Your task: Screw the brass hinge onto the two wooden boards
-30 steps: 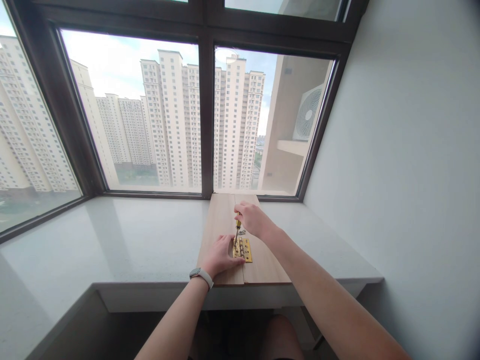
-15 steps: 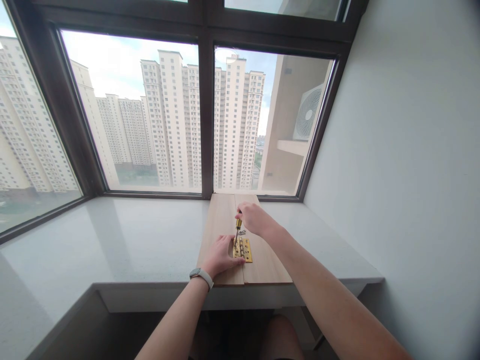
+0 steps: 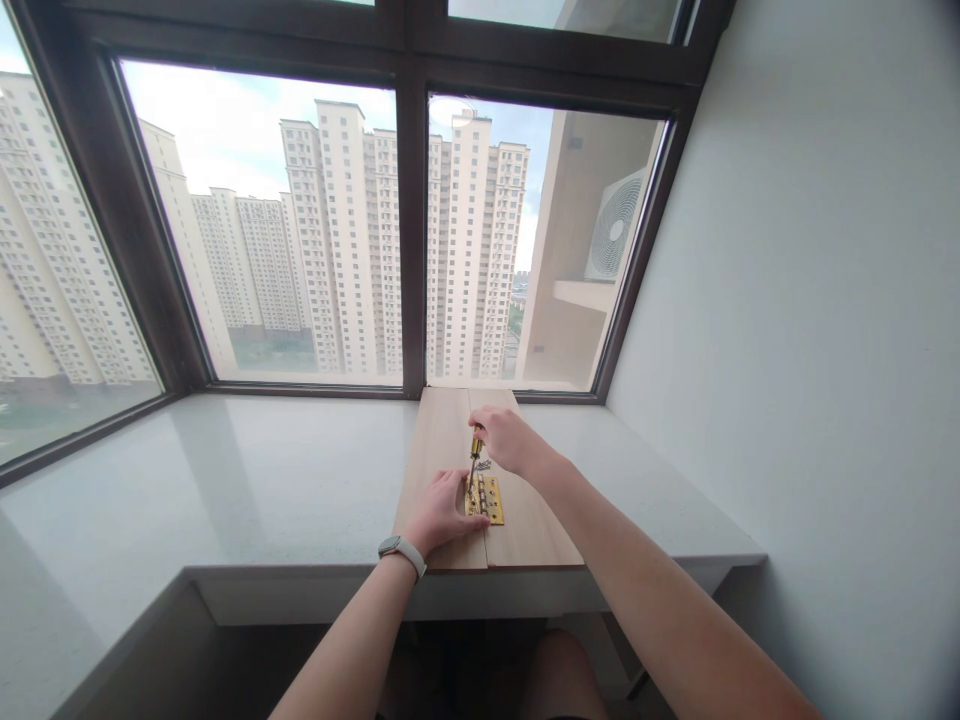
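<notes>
Across the seam of two light wooden boards (image 3: pixel 442 435) lies a brass-coloured hinge (image 3: pixel 494 498) with several holes in its leaves. My left hand (image 3: pixel 438 514) is closed around the hinge's left side, fingers at its far edge and thumb at its near edge, pressing it to the wood. In my right hand (image 3: pixel 507 438) is a screwdriver (image 3: pixel 476 446) with a yellow and black handle, held nearly upright from above. The shaft points down to the hinge's left leaf; the tip's exact seat is too small to make out. Several small screws (image 3: pixel 484 465) lie just beyond the hinge.
The boards rest on a white counter (image 3: pixel 300 480) that stretches to both sides and ends at a front edge near me. Dark-framed windows (image 3: pixel 413 250) stand behind it, and a pale wall (image 3: pixel 810 300) rises at the right.
My right hand has turned slightly at the screwdriver's handle, its fingers shifting a little left. My left hand and the hinge stay in place.
</notes>
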Available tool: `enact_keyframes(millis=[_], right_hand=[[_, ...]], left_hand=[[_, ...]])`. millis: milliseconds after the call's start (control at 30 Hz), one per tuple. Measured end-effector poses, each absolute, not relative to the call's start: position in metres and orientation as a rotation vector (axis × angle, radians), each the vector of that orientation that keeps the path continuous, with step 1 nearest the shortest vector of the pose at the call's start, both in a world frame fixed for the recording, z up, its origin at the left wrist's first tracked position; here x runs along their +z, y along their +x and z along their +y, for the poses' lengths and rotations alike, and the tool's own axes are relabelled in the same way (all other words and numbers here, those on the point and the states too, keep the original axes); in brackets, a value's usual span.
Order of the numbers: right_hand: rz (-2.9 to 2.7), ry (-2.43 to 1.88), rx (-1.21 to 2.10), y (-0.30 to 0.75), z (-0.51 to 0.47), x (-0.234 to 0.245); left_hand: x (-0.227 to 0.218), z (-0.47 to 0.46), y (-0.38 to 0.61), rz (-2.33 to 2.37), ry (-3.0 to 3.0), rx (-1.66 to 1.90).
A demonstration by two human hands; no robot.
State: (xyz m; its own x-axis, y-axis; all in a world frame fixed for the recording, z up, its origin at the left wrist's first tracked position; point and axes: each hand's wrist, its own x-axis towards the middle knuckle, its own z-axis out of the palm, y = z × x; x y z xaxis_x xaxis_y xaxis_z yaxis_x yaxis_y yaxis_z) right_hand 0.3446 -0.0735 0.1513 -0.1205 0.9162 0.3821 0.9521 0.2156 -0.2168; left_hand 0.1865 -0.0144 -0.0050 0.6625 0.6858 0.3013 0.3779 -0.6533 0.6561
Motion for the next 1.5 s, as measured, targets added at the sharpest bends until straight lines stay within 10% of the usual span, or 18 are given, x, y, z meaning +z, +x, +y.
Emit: enact_keyframes(millis=[1500], right_hand=[[-2.095,-1.694,-0.157,0.346,-0.076,0.151]], left_hand=[[-0.009,-0.012,0.187,0.798,2.344,0.751]])
